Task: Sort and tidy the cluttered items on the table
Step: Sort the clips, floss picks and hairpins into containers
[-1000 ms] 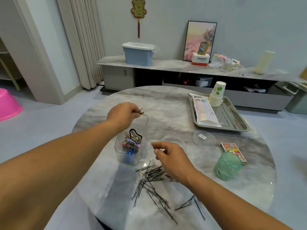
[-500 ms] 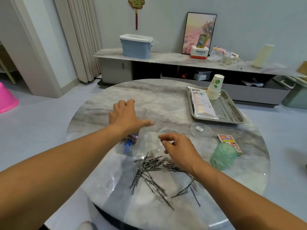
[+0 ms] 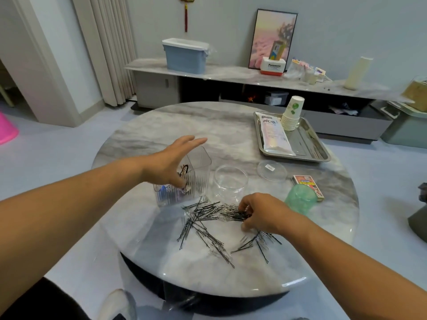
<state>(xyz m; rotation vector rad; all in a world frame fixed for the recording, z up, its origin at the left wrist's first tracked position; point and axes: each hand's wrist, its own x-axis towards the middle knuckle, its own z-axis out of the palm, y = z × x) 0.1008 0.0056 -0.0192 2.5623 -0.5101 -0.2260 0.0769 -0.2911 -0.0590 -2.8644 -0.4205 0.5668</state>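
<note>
Pale grey room, evenly lit

A low marble-topped sideboard (image 3: pixel 242 76) lines the grey wall (image 3: pixel 346 24); cream curtains (image 3: pixel 111 49) hang left.

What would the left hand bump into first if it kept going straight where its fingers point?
Probably nothing on the table: the left hand points over the clear square container toward bare marble tabletop. Its height is hard to judge.
</note>
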